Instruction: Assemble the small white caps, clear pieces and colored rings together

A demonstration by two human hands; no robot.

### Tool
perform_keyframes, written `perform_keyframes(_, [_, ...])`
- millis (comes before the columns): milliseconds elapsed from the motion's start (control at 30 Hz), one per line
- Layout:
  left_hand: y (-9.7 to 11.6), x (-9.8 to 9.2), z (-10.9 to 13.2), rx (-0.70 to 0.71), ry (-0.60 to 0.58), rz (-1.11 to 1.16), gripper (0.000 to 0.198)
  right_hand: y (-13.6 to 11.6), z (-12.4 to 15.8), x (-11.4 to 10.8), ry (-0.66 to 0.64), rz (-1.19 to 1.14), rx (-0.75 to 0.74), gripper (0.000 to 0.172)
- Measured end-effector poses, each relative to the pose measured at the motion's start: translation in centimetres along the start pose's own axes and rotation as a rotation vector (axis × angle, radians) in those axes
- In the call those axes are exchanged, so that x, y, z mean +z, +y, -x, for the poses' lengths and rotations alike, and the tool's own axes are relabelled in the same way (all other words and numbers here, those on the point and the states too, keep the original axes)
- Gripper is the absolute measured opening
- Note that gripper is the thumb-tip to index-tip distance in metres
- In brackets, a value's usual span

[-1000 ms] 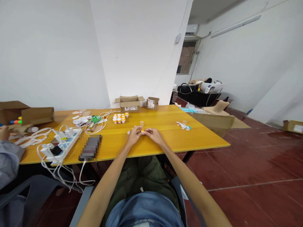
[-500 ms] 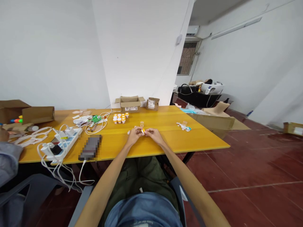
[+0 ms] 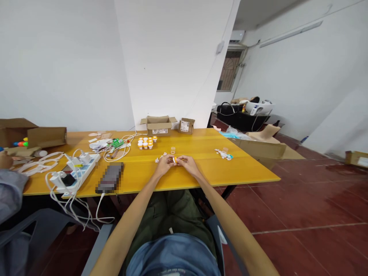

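Note:
My left hand (image 3: 163, 165) and my right hand (image 3: 186, 163) meet over the yellow table (image 3: 201, 168), fingertips pinched together on a small orange and white part (image 3: 174, 160). Just beyond them stands a small clear cup (image 3: 173, 150), with a few tiny white pieces (image 3: 160, 157) to its left. Further back sits a cluster of several orange-capped white parts (image 3: 146, 142).
An open cardboard box (image 3: 158, 125) and a smaller one (image 3: 185, 125) stand at the table's far edge. A power strip with chargers and white cables (image 3: 75, 171) and a dark phone (image 3: 110, 178) lie left. Small white and blue bits (image 3: 223, 153) lie right. Another person's sleeve (image 3: 10, 191) shows at far left.
My hands stay pinched on the small part in almost the same spot; the view has shifted slightly.

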State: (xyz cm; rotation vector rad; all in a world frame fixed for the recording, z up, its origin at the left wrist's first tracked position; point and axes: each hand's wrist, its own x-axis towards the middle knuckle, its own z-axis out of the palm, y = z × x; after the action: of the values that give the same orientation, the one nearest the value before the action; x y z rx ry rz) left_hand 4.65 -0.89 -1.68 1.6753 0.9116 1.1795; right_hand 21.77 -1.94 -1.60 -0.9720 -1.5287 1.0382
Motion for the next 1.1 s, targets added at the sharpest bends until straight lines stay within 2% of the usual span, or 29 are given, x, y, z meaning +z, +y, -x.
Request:
perform_keyframes(867, [0.74,0.09,0.15,-0.013,0.02,0.024,0.025,-0.15,0.12,-0.11,-0.032,-0.005,-0.014,0.048])
perform_keyframes(1100, [0.87,0.16,0.18,-0.017,0.021,0.028,0.025,-0.14,0.04,-0.19,-0.016,-0.016,-0.013,0.045])
